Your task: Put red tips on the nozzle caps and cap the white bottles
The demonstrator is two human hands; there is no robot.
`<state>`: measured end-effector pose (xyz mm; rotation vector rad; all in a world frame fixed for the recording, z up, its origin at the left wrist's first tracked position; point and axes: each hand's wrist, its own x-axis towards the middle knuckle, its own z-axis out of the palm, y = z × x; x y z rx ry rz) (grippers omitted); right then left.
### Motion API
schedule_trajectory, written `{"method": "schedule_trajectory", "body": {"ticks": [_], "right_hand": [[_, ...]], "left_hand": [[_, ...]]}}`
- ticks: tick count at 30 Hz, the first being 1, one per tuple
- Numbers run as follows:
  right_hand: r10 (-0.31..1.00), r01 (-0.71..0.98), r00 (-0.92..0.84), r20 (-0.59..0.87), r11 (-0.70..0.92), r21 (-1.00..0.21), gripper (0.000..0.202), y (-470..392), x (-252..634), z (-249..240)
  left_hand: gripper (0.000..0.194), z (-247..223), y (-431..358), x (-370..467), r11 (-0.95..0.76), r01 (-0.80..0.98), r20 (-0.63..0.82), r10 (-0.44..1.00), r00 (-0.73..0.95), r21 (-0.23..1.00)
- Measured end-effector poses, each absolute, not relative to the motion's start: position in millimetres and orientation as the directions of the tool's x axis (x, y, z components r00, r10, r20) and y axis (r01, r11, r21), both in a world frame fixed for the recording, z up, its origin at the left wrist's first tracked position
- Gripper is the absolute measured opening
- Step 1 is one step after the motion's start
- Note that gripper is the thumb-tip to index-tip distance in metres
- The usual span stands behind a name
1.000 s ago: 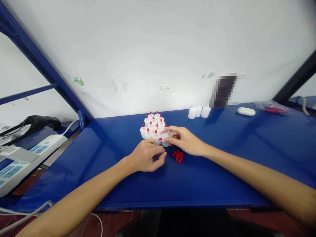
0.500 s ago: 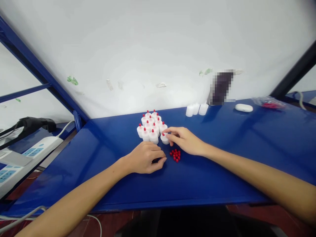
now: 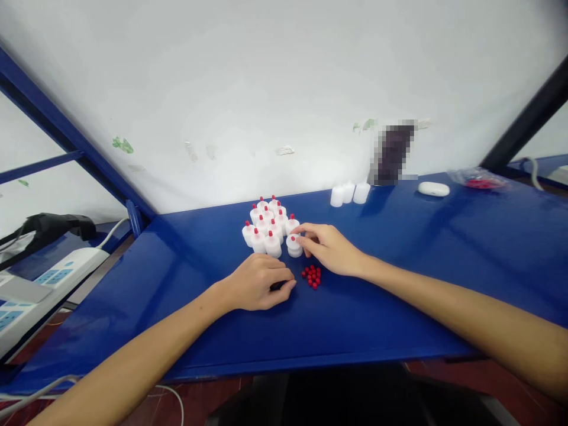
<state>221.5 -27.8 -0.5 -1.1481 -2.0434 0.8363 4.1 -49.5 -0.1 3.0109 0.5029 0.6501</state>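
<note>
Several white bottles (image 3: 272,247) with red tips stand grouped at the middle of the blue table (image 3: 199,331). At the group's right front, my right hand (image 3: 326,245) has its thumb and index finger closed on a short white bottle (image 3: 293,249) with a red tip. My left hand (image 3: 261,282) rests on the table in front of the group, thumb and index fingertips together; whether anything is between them is too small to tell. A small pile of red caps (image 3: 312,276) lies between my hands.
White containers (image 3: 348,193) stand by the wall at the back right. Farther right are a blurred dark item (image 3: 393,154), a white case (image 3: 433,189) and a plastic bag (image 3: 479,180) with red pieces. A power strip (image 3: 57,284) lies at the left.
The whole view has shifted slightly, so the objects appear a little farther left and higher. Both hands keep nearly the same places relative to the bottles.
</note>
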Motion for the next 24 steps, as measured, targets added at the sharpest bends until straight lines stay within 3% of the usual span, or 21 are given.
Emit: {"method": "schedule_trajectory", "body": {"ticks": [7,12,15,17,21,24], "right_hand": [[0.866,0.571,-0.447,0.224,0.469,-0.674,0.028,-29.3,220.1,-1.7],[0.88,0.67,-0.31,0.361,0.471,-0.574,0.031,-20.0,230.7,1.3],[0.86,0.803,-0.169,0.481,0.403,-0.439,0.023,-2.8,250.3,1.5],[0.849,0.88,-0.051,0.526,0.287,-0.379,0.031,8.0,264.5,1.1],[0.87,0.942,0.013,0.493,0.155,-0.297,0.045,21.6,281.8,-1.4],[0.909,0.948,-0.027,0.416,0.156,-0.279,0.053,28.7,284.8,-6.1]], "left_hand": [[0.025,0.2,-49.1,3.2,-0.943,0.314,0.394,0.33,0.858,0.106],[0.023,0.4,-49.4,2.7,-0.939,0.315,0.383,0.343,0.858,0.135],[0.019,1.3,-51.9,3.8,-0.936,0.317,0.403,0.353,0.844,0.156],[0.02,1.8,-53.7,4.8,-0.932,0.329,0.415,0.363,0.835,0.153],[0.027,2.5,-54.8,6.0,-0.914,0.379,0.362,0.406,0.839,0.148],[0.027,2.5,-53.4,5.8,-0.896,0.414,0.343,0.445,0.827,0.164]]}}
